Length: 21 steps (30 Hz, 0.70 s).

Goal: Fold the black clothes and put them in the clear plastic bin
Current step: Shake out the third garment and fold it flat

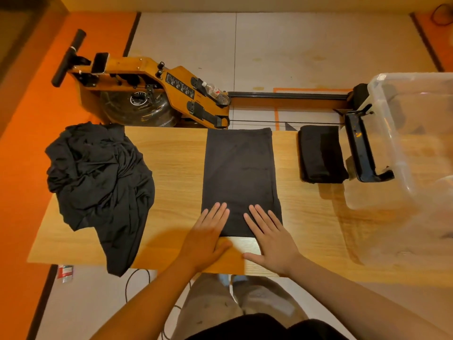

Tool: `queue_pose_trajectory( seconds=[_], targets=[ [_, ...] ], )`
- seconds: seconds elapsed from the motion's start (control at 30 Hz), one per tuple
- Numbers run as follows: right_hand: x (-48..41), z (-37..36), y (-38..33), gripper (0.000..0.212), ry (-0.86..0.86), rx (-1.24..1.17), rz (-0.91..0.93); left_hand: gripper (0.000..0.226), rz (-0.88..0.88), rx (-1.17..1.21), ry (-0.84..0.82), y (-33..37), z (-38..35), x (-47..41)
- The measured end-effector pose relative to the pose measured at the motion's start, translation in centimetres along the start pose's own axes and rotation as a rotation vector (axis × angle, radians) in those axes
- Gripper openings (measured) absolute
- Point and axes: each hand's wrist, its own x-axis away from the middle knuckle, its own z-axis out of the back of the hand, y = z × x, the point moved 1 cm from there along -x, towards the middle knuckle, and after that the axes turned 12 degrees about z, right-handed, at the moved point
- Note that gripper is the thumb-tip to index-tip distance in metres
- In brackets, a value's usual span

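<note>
Fingers [215, 214] of both hands lie straight, flat on the near edge of the half-folded black garment [239, 173] at mid-desk [176, 155]. Risk: uneven pressing would skew the next fold; clear plastic bin [397, 133] waits at right.

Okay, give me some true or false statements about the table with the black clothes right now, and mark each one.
1. The left hand and right hand lie flat on the near end of the flat black garment. True.
2. The crumpled black pile sits right of that garment. False: it lies on the left.
3. The folded black piece is inside the clear plastic bin. False: it lies on the table, left of the bin.
4. A water bottle lies on the rowing machine. True.
</note>
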Motion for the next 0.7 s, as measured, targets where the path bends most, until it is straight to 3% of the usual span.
queue_pose_trajectory(
  seconds=[0.27,0.47,0.6,0.7],
  targets=[
    [1.8,-1.3,-1.2,0.103,0.018,-0.009,0.023,0.102,-0.037,-0.003,0.026,0.8,-0.4,3.1],
    [4.8,-2.8,-3.8,0.102,0.099,0.065,0.042,0.112,-0.165,-0.156,0.019,0.0,-2.0,5.1],
    [6.1,-3.1,-5.4,0.123,0.148,0.095,-0.017,0.123,-0.158,-0.163,0.079,0.2,-2.4,6.9],
    [7.5,-2.8,-6.1,0.111,0.143,0.1,0.013,0.118,-0.199,-0.179,0.026,-0.2,-2.2,8.4]
  ],
)
